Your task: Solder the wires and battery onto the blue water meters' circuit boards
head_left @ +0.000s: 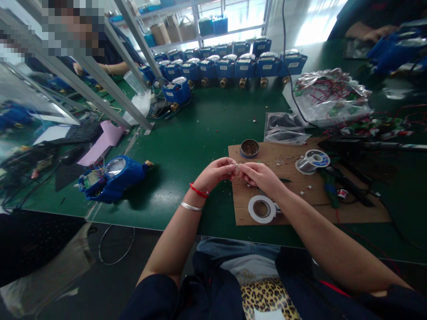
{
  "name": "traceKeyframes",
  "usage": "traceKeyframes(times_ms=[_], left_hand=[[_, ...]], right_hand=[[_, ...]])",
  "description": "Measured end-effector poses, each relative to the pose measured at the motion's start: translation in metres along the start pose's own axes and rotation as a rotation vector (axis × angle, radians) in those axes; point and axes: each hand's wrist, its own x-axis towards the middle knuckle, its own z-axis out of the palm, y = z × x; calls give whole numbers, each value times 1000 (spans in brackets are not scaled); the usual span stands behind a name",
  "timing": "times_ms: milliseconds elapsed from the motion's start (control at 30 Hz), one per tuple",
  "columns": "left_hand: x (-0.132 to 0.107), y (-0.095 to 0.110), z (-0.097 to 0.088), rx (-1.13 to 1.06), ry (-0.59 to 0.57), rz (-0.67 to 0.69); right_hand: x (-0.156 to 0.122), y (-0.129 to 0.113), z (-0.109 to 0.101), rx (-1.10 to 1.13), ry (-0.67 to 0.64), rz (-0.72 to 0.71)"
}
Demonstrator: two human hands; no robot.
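My left hand (215, 174) and my right hand (260, 177) meet over the near edge of a cardboard sheet (350, 209). Both pinch one small greyish part (235, 168) between their fingertips; it is too small to name. A red band and a silver bangle sit on my left wrist. A white tape roll (262, 209) lies just below my right hand. A small round tin (249, 148) stands behind the hands.
A blue water meter (111, 177) with an open lid lies at the left. Rows of blue meters (233, 66) line the back of the green table (200, 133). A solder spool (313, 161), tools and bagged wires (330, 95) fill the right. Another person sits back left.
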Motion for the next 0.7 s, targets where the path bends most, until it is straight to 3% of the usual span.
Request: traceKeyframes(times_ms=[233,533,700], left_hand=[[-2,3,3,21,-35,-35],[-2,3,3,20,5,-14],[-1,4,4,53,37,-38]], right_hand=[[-2,-4,0,-16,127,-52],[-2,-1,-1,-197,98,-113],[-2,-1,0,-175,169,-119]])
